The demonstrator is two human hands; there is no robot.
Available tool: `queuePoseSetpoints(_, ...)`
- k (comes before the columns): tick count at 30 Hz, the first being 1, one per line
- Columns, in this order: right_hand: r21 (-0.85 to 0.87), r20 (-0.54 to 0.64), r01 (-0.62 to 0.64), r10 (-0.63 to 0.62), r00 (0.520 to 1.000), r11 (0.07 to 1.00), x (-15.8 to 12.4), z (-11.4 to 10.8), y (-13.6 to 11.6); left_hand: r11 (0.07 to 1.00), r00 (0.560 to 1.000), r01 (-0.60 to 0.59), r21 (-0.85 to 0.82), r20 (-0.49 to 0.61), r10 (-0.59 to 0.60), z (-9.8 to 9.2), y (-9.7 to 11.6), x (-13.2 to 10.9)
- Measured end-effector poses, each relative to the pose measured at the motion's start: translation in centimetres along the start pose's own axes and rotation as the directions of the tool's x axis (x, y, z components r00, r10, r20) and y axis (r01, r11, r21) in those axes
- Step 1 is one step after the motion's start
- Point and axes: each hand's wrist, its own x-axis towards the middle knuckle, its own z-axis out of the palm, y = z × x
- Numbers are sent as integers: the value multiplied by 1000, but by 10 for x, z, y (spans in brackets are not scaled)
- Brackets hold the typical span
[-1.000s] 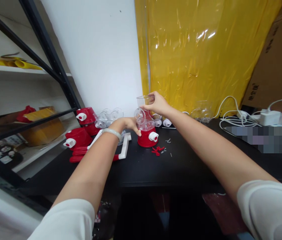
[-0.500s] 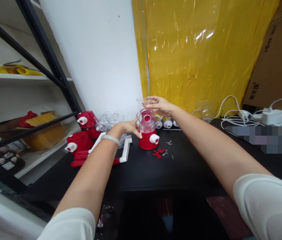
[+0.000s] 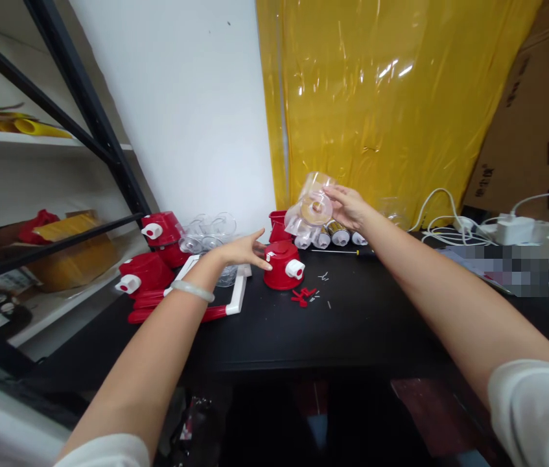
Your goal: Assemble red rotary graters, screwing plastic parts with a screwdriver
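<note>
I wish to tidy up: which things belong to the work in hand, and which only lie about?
Likely the work: clear housing in right hand; red base by left hand; red bits; handles.
Likely just lying about: cables; chargers; carton.

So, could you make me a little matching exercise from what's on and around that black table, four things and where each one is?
Things
1. Clear plastic part
2. Middle red base
3. Pale bangle
4. Small red pieces

Places
A. Around the left wrist
B. Lying loose on the black table, in front of the middle red base
C. Held in the right hand
D. Standing next to the thumb of the left hand

Right pairs: 1-C, 2-D, 3-A, 4-B
</note>
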Motion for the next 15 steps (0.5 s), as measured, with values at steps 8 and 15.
queuePoseSetpoints(8,236,-187,-9,55,981,972,-31,-22,5,771,840,-248,587,-265,473,31,27,-35)
queuePoseSetpoints(15,317,-296,-23,122,947,948,-48,-37,23,573,815,-235,785,-163,557,40,27,-30)
